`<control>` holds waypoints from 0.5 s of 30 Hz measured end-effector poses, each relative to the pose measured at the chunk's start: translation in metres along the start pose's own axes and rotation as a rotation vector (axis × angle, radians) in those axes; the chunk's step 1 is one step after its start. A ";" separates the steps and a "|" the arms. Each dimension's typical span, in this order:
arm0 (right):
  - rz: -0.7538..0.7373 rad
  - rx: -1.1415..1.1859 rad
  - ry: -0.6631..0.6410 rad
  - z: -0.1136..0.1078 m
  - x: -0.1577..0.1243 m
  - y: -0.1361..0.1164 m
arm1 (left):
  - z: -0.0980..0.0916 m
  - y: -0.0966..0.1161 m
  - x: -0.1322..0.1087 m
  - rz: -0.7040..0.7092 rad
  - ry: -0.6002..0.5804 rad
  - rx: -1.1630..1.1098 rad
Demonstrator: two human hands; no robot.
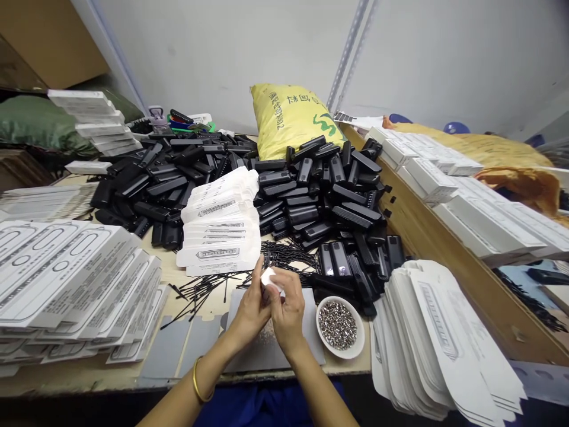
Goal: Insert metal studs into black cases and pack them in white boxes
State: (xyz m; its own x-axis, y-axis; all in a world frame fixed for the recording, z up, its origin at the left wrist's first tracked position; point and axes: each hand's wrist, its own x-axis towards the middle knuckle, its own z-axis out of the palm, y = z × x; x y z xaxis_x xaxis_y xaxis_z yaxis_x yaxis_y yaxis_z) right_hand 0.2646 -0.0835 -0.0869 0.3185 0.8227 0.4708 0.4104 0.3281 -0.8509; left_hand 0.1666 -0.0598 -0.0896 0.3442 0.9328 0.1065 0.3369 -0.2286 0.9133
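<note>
In the head view, the left hand [251, 308] and the right hand [288, 311] meet low in the middle. The fingers of both pinch one small white piece [269, 277]. It is tiny, so I think it could slip and get lost in the black sticks [208, 290] at 10 o'clock. The bowl of metal bits [340, 325] sits just beside the right hand at 4 o'clock; a bump could spill it.
</note>
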 end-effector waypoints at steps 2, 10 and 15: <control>0.040 -0.018 0.035 -0.002 0.002 -0.001 | 0.000 0.001 0.000 -0.026 -0.005 0.012; -0.224 -0.140 -0.048 -0.006 -0.015 0.021 | 0.012 -0.023 -0.009 0.048 -0.028 -0.021; -0.007 -0.028 -0.062 -0.032 -0.015 0.027 | -0.013 0.006 -0.006 0.022 0.037 0.246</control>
State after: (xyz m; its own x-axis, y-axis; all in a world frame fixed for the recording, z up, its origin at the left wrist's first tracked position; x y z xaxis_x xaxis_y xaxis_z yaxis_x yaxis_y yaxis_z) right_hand 0.2980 -0.1016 -0.1095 0.2629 0.8479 0.4604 0.4367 0.3209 -0.8404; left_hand 0.1550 -0.0628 -0.0790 0.3229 0.9354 0.1440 0.5344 -0.3057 0.7880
